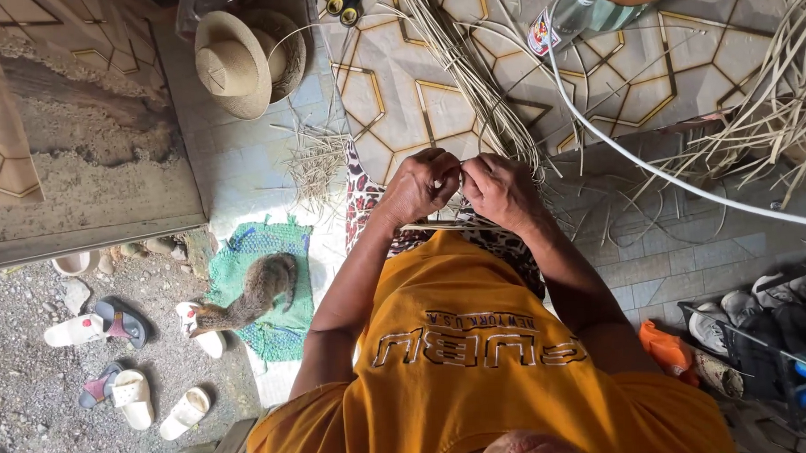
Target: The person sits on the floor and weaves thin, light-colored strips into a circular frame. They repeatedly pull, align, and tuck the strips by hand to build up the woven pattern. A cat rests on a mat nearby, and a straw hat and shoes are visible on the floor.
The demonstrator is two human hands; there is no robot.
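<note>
While the cat (261,292) noses about on the green mat (243,250) at left, the left hand (424,183) and right hand (500,187) meet at lap height, both pinched shut on straw strips (469,81) trailing away across the floor, keeping the weave taut.

Fingertips of both hands hidden where left hand (422,185) meets right hand (500,189). Bottle (567,15) at 12 o'clock cut by top edge. Shoe rack (764,348) at 4 o'clock cut by right edge.
</note>
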